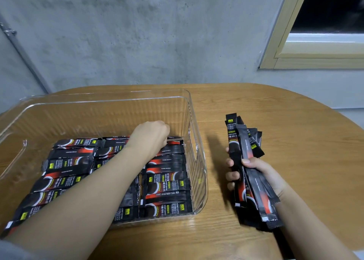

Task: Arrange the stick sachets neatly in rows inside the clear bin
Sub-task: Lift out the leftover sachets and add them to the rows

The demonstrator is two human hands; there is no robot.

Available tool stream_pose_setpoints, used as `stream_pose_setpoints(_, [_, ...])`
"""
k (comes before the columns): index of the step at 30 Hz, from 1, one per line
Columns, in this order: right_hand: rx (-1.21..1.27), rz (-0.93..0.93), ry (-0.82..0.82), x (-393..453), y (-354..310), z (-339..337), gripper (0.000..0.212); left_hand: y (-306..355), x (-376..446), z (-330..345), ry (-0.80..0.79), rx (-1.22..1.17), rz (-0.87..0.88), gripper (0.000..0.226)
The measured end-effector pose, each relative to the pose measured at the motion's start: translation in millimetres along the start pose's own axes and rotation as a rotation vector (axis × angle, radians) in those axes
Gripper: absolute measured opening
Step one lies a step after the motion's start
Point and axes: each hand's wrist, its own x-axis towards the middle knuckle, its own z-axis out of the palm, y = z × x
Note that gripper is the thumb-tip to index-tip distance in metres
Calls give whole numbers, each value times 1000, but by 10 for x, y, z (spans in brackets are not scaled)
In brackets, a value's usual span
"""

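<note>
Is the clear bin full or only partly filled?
Partly filled: sachets cover the clear bin floor, far strip bare, walls rise above.

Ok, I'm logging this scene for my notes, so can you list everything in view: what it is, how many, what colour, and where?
clear bin: one, transparent, on the table's left half.
sachets in the bin: many, too overlapped to count, black with red and yellow print, lying flat in rows on the bin's floor.
sachet bundle: several, black and red, outside the bin, in the right hand.
table: one, brown wood, rounded edge.
wall: grey, behind the table.
window frame: one, pale yellow, upper right.
left hand: inside the bin, fingers curled at the far row; its hold is hidden.
right hand: grips the bundle.
</note>
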Motion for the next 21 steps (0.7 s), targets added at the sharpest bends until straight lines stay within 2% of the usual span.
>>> stream_pose_setpoints(9, [-69, -15, 17, -21, -33, 108, 41, -18, -47, 35, -65, 7, 59, 18])
stream_pose_setpoints(14, [-157, 24, 162, -18, -48, 292, 53, -31, -58, -10, -93, -42, 55, 15])
stream_pose_setpoints(18, [-298, 157, 205, -37, -96, 388, 40, -32, -75, -79, -124, -79, 35, 11])
stream_pose_setpoints(21, [-445, 110, 336, -87, -131, 520, 39, -48, -95, -149, -146, -110, 22, 10])
